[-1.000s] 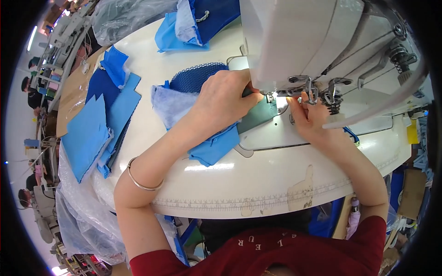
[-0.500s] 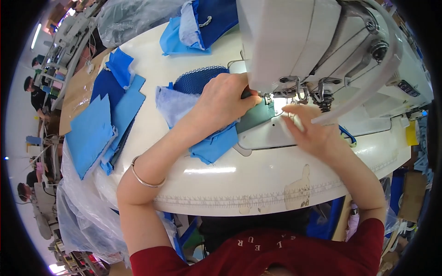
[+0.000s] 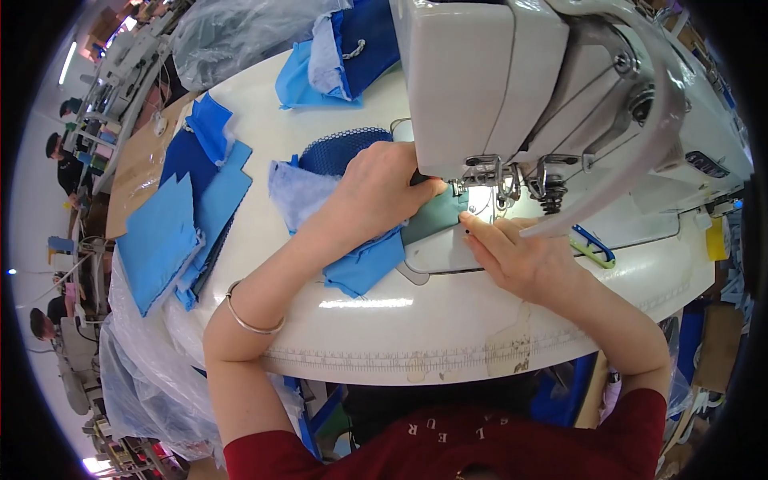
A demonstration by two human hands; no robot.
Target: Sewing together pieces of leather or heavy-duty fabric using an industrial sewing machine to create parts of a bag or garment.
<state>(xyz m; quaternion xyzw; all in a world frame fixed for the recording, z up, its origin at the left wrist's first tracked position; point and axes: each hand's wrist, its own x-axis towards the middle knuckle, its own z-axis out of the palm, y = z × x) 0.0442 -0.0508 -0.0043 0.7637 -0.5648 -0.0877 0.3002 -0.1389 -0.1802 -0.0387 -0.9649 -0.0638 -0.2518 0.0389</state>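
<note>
A grey-green piece of fabric (image 3: 432, 220) lies under the presser foot (image 3: 458, 189) of a white sewing machine (image 3: 480, 88). My left hand (image 3: 380, 188) is closed on the cloth just left of the foot, its thumb stretched toward the needle area; something dark shows beneath its fingers. Joined or bunched below that hand are light blue fabric (image 3: 364, 264), fuzzy pale backing (image 3: 300, 192) and dark blue mesh (image 3: 344, 148). My right hand (image 3: 516, 252) pinches the green piece's right edge with its fingertips, close to the foot. The underside of its grip is hidden.
Thread snips (image 3: 594, 246) lie right of my right hand. Blue cut pieces (image 3: 164, 240) are stacked at the left, and another blue bundle (image 3: 340, 60) lies at the back. Clear plastic sheeting (image 3: 232, 40) borders the table (image 3: 360, 344). Other people sit far left.
My right hand has come left and down from beside the needle onto the green fabric's edge. The snips, partly covered before, now show fully. The view has shifted slightly.
</note>
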